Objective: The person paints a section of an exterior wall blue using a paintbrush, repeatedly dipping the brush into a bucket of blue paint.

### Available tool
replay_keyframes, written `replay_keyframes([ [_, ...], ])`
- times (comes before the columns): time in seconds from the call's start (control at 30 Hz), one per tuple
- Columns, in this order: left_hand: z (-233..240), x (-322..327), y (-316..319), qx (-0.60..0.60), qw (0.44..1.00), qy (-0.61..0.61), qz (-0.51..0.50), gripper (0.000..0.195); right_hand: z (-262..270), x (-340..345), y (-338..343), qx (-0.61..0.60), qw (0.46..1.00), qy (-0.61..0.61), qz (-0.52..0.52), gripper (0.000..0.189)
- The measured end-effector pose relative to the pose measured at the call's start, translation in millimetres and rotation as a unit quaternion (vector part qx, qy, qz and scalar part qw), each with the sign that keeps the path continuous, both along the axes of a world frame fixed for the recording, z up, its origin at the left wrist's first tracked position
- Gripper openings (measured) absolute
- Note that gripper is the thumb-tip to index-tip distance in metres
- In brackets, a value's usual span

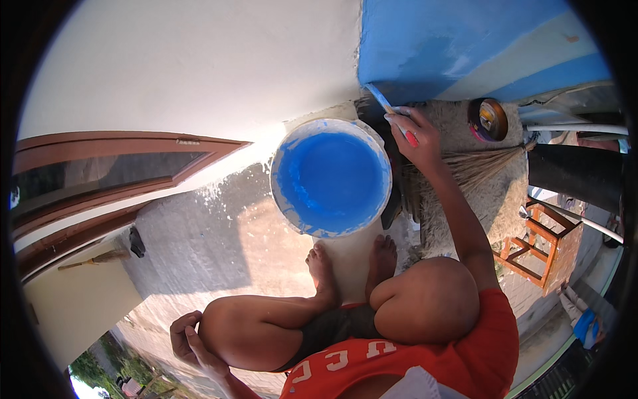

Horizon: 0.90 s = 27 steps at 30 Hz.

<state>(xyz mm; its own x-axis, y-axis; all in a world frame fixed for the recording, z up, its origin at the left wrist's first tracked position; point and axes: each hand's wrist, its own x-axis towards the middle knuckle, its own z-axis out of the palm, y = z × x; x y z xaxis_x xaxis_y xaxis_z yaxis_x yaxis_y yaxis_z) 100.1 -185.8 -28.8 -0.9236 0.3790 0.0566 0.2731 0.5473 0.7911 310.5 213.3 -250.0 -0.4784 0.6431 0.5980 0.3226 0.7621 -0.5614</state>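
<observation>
My right hand (pixel 417 139) grips a paintbrush (pixel 380 97) with a red-tipped handle. Its blue-smeared end meets the bottom corner of the blue-painted wall (pixel 413 45), where that wall joins the white wall (pixel 224 65). Below and left of this hand, a round bucket (pixel 275 199) stands before my feet; blue smears cover its inside and rim. Blue paint (pixel 339 172) lies in it. My left hand (pixel 192 344) rests beside my bent knee, its fingers loosely curled and holding nothing.
Right of the bucket lie a stick broom (pixel 478 162) and a round container (pixel 476 119). A wooden stool (pixel 548 244) stands farther right; a person (pixel 585 319) is beyond it. A brown-framed window (pixel 199 144) juts out at left. Dark footwear (pixel 136 242) is near another broom (pixel 107 257).
</observation>
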Motion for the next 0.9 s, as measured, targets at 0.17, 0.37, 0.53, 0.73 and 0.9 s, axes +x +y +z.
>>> replay_keyframes([
  [0.17, 1, 1, 5, 0.001, 1.000, -0.002, -0.003, 0.029, -6, -4, -2, -0.017, 1.000, -0.022, 0.003, 0.024],
  [0.37, 2, -1, 4, -0.012, 1.000, 0.007, -0.006, 0.030, 2, -11, -1, -0.036, 0.999, 0.026, 0.001, 0.024],
  [0.53, 1, 0, 5, -0.020, 1.000, 0.019, -0.010, 0.031, -1, -7, -9, -0.025, 1.000, 0.003, 0.002, 0.025],
  [0.73, 2, -1, 7, -0.011, 1.000, 0.011, -0.017, 0.030, -1, -17, -1, -0.016, 0.999, 0.047, -0.005, 0.025],
  [0.9, 0, -3, 4, -0.011, 1.000, 0.003, -0.004, 0.029, 3, -11, -11, -0.014, 0.999, 0.031, -0.010, 0.025],
])
